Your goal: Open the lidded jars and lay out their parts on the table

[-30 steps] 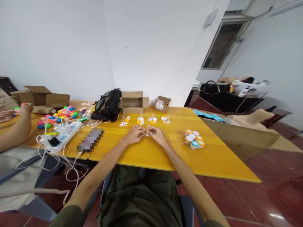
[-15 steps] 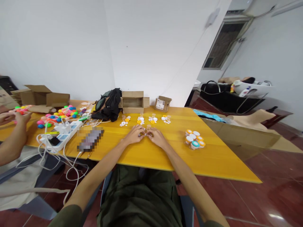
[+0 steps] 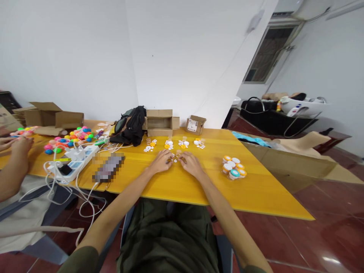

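Observation:
My left hand (image 3: 162,162) is on the table with its fingers curled together; a small dark bit shows at the fingertips, too small to name. Opposite it, my right hand (image 3: 191,163) has its thumb and index finger slightly apart, and I see nothing between them. A small white disc (image 3: 175,160) lies in the gap between the hands. Just past my right fingertips stands a small clear cup (image 3: 178,152). Farther back are several little groups of white and yellow wheel-like plastic parts (image 3: 167,146), with clear cups beside them.
Lidded clear jars (image 3: 234,173) with white, orange and teal tops cluster at the right. Cardboard boxes (image 3: 159,132) and a black bag (image 3: 132,127) line the back. Left are a phone (image 3: 109,167), a power strip (image 3: 82,161), colourful balls (image 3: 68,141) and another person's arm (image 3: 17,163).
My right hand has moved slightly right, away from my left, opening a gap where the white disc now shows. My left hand stays nearly still. The other person's hand has shifted left.

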A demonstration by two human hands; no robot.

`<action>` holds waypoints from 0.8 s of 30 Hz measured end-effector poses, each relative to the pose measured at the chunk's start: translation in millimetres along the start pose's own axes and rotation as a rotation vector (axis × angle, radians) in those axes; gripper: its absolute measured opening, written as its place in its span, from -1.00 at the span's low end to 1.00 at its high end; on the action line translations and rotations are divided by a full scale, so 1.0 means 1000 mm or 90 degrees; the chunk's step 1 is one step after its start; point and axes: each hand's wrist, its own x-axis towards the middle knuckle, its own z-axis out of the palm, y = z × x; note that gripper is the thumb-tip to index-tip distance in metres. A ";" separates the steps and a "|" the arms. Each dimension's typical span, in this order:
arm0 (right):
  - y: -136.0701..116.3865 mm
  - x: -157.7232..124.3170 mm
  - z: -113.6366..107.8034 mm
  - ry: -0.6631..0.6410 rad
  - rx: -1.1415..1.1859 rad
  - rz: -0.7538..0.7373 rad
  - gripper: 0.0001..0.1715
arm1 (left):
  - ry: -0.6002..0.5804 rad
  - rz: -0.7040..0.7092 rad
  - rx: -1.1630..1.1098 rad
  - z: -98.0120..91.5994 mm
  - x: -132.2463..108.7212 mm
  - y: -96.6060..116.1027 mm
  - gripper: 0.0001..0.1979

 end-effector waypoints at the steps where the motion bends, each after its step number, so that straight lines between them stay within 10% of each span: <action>1: 0.002 0.000 -0.002 0.003 -0.013 0.013 -0.88 | 0.002 0.000 -0.002 0.000 0.000 -0.001 -0.84; 24: 0.017 0.003 0.004 0.024 0.095 0.014 -0.81 | 0.016 -0.048 0.035 -0.001 -0.002 -0.012 -0.80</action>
